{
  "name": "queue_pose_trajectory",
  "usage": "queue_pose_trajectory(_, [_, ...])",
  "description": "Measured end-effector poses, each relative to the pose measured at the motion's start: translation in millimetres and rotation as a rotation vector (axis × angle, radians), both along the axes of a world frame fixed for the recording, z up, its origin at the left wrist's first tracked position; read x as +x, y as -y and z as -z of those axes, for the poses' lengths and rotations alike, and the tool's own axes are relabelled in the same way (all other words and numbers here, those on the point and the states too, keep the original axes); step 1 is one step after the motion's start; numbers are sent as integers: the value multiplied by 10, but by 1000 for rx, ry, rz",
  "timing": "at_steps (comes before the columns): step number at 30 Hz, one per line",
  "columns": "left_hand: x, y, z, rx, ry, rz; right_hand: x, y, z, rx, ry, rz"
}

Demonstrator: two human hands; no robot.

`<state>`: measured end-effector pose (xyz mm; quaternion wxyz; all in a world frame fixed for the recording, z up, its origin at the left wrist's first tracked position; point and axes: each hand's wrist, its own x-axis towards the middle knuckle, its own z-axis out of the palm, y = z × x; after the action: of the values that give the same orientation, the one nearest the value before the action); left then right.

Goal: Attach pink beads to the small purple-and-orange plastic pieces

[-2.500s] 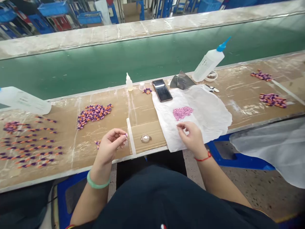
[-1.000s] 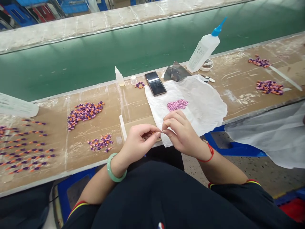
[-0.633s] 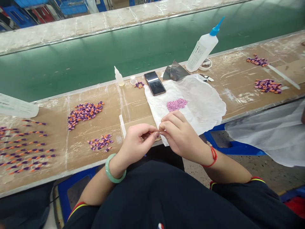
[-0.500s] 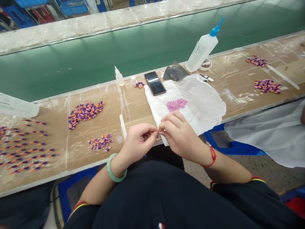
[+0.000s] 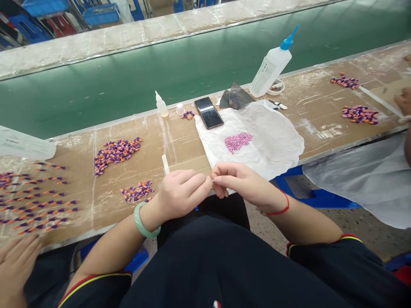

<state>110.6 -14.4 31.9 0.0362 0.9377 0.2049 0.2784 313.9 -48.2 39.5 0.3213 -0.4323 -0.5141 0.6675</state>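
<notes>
My left hand (image 5: 180,192) and my right hand (image 5: 239,183) meet fingertip to fingertip at the front edge of the brown bench (image 5: 192,141). Both are pinched on something tiny that I cannot make out. A green bangle sits on my left wrist and a red cord on my right. Just behind my right hand lies a white sheet (image 5: 266,137) with a small heap of pink pieces (image 5: 237,141). A little pile of purple and orange pieces (image 5: 138,191) lies left of my left hand.
A larger purple-orange pile (image 5: 115,150) and rows of pieces (image 5: 35,196) lie to the left. A phone (image 5: 208,112), a small dropper bottle (image 5: 160,105) and a big blue-nozzled squeeze bottle (image 5: 271,64) stand by the green conveyor (image 5: 160,72). Other people's hands show at bottom left (image 5: 14,265) and far right (image 5: 403,100).
Both hands left the bench and came together at its front edge. Since half a second ago they have lowered and flattened a little; another person's hand has entered at bottom left.
</notes>
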Motion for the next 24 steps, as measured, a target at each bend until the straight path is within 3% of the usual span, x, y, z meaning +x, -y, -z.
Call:
queue_pose_trajectory(4, [-8,-19,-20,-165,-28,-8,-51,6,7,-17,9,36])
queue_pose_trajectory(7, [8,0,1,-207,66,1,-72,23,19,45,29,69])
queue_pose_trajectory(10, [32,41,-14,-269,216,-39,-83,38,19,205,73,97])
queue_pose_trajectory(16, [45,108,-115,-692,293,-128,-70,36,3,573,287,96])
queue_pose_trajectory(24, [52,114,-119,-696,326,-158,-125,46,13,699,360,121])
